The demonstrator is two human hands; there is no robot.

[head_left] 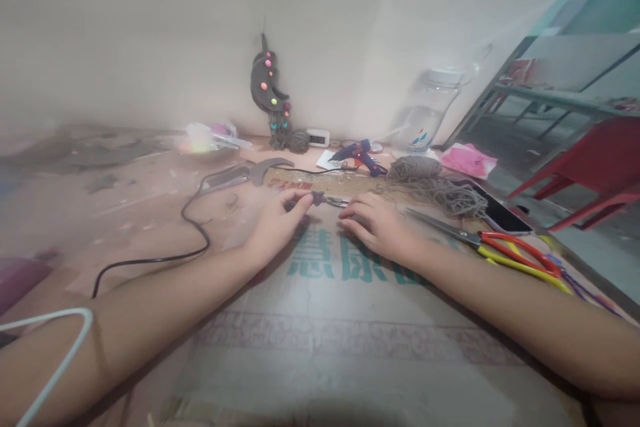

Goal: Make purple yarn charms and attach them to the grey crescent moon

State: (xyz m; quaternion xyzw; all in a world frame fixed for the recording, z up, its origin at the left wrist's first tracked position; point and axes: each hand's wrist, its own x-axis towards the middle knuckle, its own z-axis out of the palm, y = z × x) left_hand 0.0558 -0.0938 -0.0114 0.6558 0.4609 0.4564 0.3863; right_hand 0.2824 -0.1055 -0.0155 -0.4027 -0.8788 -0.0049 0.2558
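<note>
My left hand (pixel 280 221) is over the cardboard, thumb and forefinger pinched at a small dark grey star-shaped piece (pixel 319 198). Opposite it, my right hand (pixel 376 221) has its fingers curled at the end of a small shiny metal tool (pixel 337 202), whose kind is hard to make out. The tool points left and comes close to the star piece; whether they touch is unclear. Large scissors (pixel 467 235) with red and yellow handles lie beside my right forearm.
Behind my hands are a dark blue glue gun (pixel 361 155), grey yarn (pixel 440 187), a clear bottle (pixel 430 110) and a phone (pixel 505 210). A grey moon ornament (pixel 265 83) with coloured balls stands against the wall. A black cable (pixel 187 213) crosses the left side.
</note>
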